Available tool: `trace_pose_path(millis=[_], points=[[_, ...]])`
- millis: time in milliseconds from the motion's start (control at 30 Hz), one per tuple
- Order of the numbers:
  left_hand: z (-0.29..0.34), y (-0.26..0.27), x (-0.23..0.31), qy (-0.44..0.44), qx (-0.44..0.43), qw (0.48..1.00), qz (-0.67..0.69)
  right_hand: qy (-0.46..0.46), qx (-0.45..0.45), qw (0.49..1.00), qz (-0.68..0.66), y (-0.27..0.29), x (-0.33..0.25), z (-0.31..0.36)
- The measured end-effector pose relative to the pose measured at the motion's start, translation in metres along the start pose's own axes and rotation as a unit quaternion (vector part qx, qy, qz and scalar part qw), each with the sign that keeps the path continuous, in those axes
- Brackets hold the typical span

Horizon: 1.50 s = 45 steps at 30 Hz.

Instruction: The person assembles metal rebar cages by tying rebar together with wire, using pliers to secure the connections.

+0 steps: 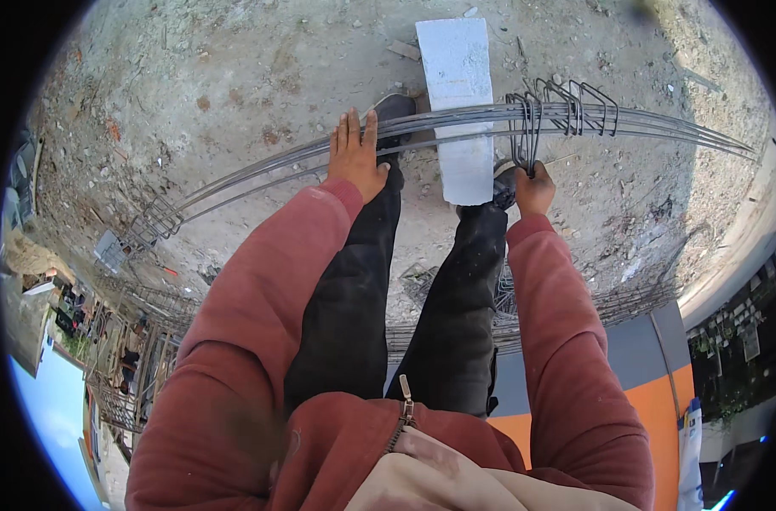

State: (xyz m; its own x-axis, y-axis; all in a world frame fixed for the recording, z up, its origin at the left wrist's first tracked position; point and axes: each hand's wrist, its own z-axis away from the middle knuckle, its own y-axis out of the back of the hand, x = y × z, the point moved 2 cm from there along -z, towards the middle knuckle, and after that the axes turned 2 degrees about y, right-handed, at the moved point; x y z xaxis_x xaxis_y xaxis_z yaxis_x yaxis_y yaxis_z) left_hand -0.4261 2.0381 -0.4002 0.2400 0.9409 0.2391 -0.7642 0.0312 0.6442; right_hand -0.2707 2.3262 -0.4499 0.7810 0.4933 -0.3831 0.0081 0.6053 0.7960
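Long steel reinforcing bars lie crosswise in front of me, resting over a pale concrete block. My left hand lies on the bars left of the block, its fingers stretched out and together. Right of the block, several rectangular wire stirrups hang around the bars in a bunch. My right hand is closed on the near ends of some of these stirrups. More stirrups lean on the bars just to the right. At the far left end, another group of stirrups encircles the bars.
Rough, dusty ground with stones and scraps spreads all around. My dark shoes stand close to the block. Behind me lie wire cages and a grey and orange surface. A stack of metal frames stands at the lower left.
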Motion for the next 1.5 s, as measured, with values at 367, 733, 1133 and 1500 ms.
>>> trace_pose_path(millis=[367,733,1133,1500], points=[[-0.035,-0.004,0.129,-0.092,0.084,0.992,0.022,-0.071,-0.085,0.993,0.034,0.071,-0.044,-0.051],[-0.067,-0.022,0.219,-0.310,0.066,0.938,-0.139,0.147,-0.051,0.972,0.178,0.081,-0.037,-0.146],[-0.073,-0.027,0.225,-0.287,0.070,0.943,-0.152,0.100,0.007,0.995,-0.017,0.074,0.025,-0.072],[-0.089,-0.036,0.262,-0.317,0.057,0.931,-0.175,0.080,0.087,0.992,-0.050,0.108,0.006,-0.104]])
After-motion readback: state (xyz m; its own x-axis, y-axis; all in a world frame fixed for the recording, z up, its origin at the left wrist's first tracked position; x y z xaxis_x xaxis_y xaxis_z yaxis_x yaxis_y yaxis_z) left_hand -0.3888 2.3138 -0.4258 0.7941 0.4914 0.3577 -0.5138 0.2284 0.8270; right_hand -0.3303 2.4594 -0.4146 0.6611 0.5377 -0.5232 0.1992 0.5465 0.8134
